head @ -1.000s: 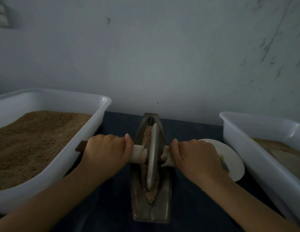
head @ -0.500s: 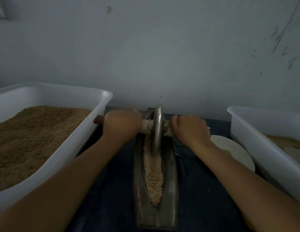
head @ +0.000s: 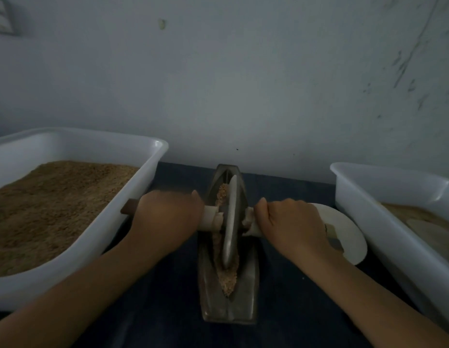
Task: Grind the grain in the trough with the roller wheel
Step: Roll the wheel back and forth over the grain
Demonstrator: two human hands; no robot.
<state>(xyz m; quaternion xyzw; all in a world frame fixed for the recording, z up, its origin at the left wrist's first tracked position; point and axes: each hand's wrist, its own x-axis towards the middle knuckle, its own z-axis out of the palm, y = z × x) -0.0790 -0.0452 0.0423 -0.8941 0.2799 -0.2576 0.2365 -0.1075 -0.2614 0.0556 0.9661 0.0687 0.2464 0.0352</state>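
Two tubs [head: 153, 156] [head: 348, 187], one trough [head: 228, 307], one wheel [head: 231, 222].

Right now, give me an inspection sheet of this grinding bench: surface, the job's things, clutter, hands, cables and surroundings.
Surface: dark blue cloth over the bench.
Job's things: metal trough lies lengthwise, pointing at the wall; grain lies along its groove; roller wheel stands upright in the groove on a crosswise axle.
Clutter: left white tub filled with brown meal; right white tub with some tan contents; white plate between trough and right tub.
Hands: left hand and right hand each grip an axle handle, one on each side of the wheel.
Cables: nothing seen.
Surroundings: scuffed pale wall directly behind; dim light.
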